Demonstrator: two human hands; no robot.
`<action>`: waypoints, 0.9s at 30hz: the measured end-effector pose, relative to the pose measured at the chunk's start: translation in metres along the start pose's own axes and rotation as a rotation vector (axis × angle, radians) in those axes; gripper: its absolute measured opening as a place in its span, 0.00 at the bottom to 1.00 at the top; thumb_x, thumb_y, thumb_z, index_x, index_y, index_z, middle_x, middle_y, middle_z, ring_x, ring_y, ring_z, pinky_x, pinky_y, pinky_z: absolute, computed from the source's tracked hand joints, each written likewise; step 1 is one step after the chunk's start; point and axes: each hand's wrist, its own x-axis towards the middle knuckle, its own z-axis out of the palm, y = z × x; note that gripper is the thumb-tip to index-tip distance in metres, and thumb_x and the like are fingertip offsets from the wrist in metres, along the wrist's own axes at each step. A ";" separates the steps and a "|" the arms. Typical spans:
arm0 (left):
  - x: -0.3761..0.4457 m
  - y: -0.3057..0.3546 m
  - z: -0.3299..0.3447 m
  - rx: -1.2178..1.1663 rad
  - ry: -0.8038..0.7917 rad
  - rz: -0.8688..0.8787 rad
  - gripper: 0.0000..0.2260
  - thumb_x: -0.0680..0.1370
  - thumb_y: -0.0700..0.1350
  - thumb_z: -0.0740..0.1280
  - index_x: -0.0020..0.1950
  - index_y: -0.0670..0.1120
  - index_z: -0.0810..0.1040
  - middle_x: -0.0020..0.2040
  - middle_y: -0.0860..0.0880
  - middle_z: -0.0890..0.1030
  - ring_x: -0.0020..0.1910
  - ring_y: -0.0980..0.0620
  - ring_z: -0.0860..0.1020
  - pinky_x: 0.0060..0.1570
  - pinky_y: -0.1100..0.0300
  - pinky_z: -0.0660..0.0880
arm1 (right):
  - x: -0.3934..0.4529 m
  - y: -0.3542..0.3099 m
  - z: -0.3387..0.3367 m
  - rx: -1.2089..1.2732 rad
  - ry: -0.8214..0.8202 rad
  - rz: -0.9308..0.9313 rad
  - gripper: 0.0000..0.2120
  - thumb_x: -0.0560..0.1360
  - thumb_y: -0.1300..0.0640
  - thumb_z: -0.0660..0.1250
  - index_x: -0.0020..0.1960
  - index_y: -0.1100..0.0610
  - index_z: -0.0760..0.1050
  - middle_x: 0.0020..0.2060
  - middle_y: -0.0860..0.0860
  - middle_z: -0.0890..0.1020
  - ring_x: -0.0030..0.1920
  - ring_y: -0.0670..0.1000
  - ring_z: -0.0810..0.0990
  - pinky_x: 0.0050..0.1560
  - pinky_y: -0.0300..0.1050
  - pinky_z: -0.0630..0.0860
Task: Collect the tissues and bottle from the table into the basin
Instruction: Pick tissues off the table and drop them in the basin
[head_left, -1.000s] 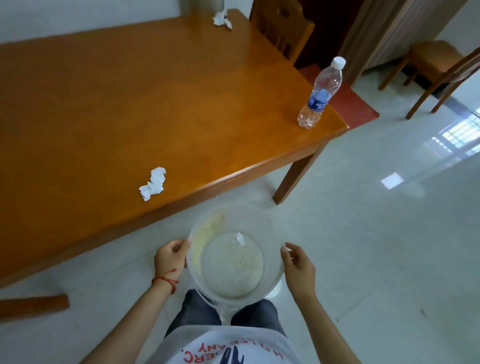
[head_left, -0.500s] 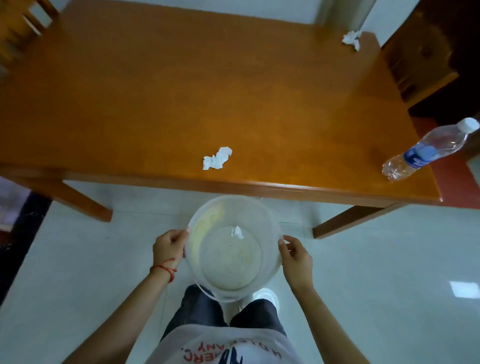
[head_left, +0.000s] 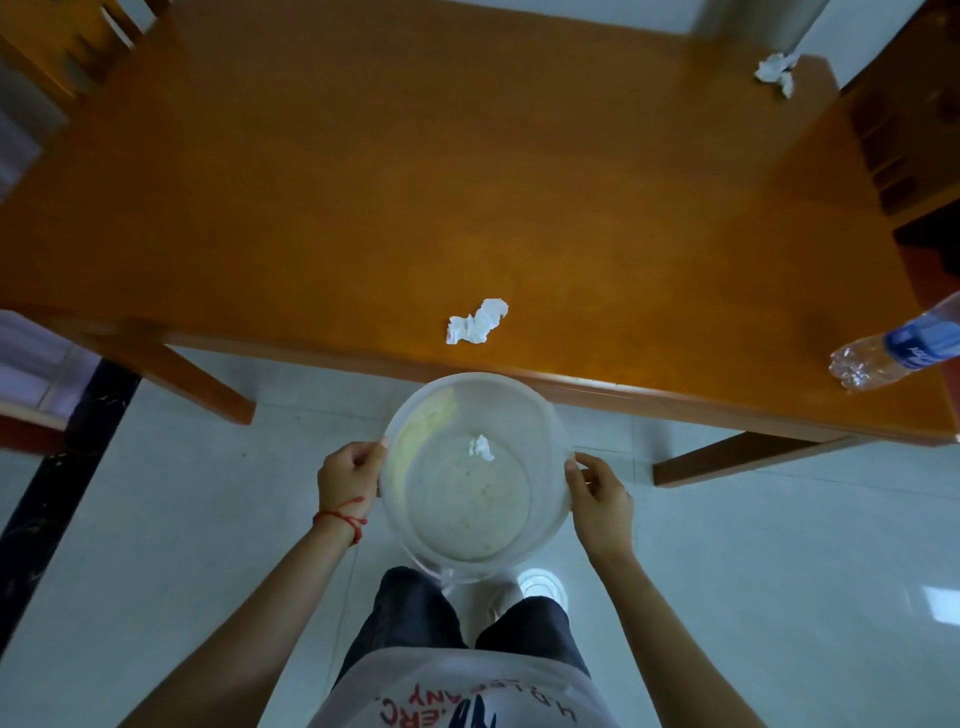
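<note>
Fingers of the left hand (head_left: 349, 475) are curled over the rim of the basin (head_left: 540, 415) on its left side; fingers of the right hand (head_left: 602, 499) are curled on the rim at the opposite side, so both hands grip it and neither is free. The basin is held in the air, just short of the table's near edge, and one small tissue scrap (head_left: 481, 448) already lies inside. Change noted: a second ago the table (head_left: 363, 182) ran off at an angle with the bottle at its right corner; the person has since turned to face the near edge squarely, and the nearest crumpled tissue (head_left: 476, 322) now lies directly beyond the basin, close to that edge. Judgement: this lines the basin up to receive that tissue next, though one hand must release the rim to fetch it. The bottle (head_left: 898, 353) stands near the near right corner, partly cut off by the frame. A second crumpled tissue (head_left: 776, 74) lies at the far right corner, well apart from the person. Chairs stand at the far left corner (head_left: 78, 47) and along the right edge (head_left: 909, 130). Between those items the tabletop shows bare wood, and pale floor tiles (head_left: 182, 519) show around the person's legs.
</note>
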 end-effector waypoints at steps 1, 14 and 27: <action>0.002 -0.001 0.000 0.014 0.000 -0.003 0.13 0.75 0.45 0.63 0.32 0.42 0.75 0.28 0.45 0.75 0.30 0.47 0.74 0.39 0.56 0.76 | 0.002 0.000 0.002 -0.001 0.000 0.004 0.13 0.78 0.53 0.60 0.58 0.57 0.76 0.40 0.50 0.79 0.38 0.41 0.76 0.38 0.31 0.69; 0.020 -0.003 0.000 0.142 -0.005 0.094 0.13 0.77 0.43 0.61 0.37 0.36 0.77 0.28 0.43 0.74 0.31 0.45 0.72 0.34 0.58 0.70 | 0.045 -0.023 0.001 -0.145 -0.028 -0.041 0.19 0.75 0.47 0.64 0.60 0.58 0.75 0.47 0.53 0.82 0.42 0.49 0.77 0.47 0.42 0.74; 0.025 0.000 -0.003 0.172 0.023 0.100 0.12 0.77 0.41 0.61 0.37 0.37 0.77 0.24 0.49 0.71 0.28 0.51 0.70 0.31 0.65 0.67 | 0.126 -0.117 0.063 -0.334 -0.068 -0.415 0.19 0.76 0.48 0.62 0.64 0.54 0.71 0.62 0.54 0.75 0.60 0.54 0.74 0.55 0.49 0.74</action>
